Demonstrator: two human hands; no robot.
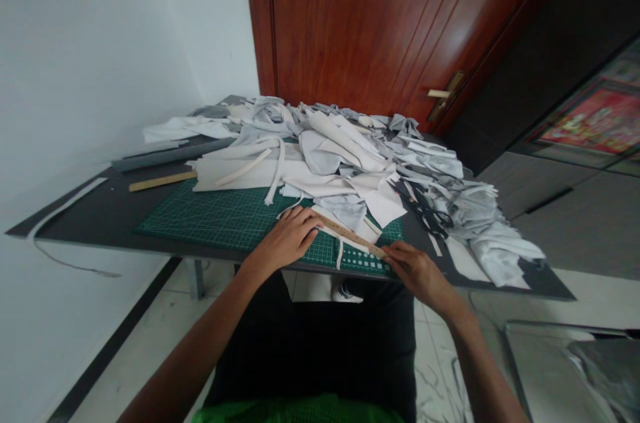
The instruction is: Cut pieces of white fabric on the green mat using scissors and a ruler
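Note:
A narrow wooden ruler (350, 235) lies at a slant over a pale fabric scrap (369, 229) near the table's front edge. My left hand (293, 234) is closed over the ruler's left end, its fingertips pressing down there. At the other end, my right hand (413, 268) pinches the ruler between thumb and fingers. Under them is a green cutting mat (215, 216) with a printed grid. A thin white strip (341, 255) sticks out below the ruler. Black-handled scissors (434, 217) rest on the dark table to the right, partly among scraps.
A big heap of white and grey fabric (320, 146) covers the back of the table (90, 209) and spreads right. A second wooden ruler (163, 181) lies at the left. One long strip (65, 206) hangs over the left front edge. A red-brown door (350, 23) stands behind.

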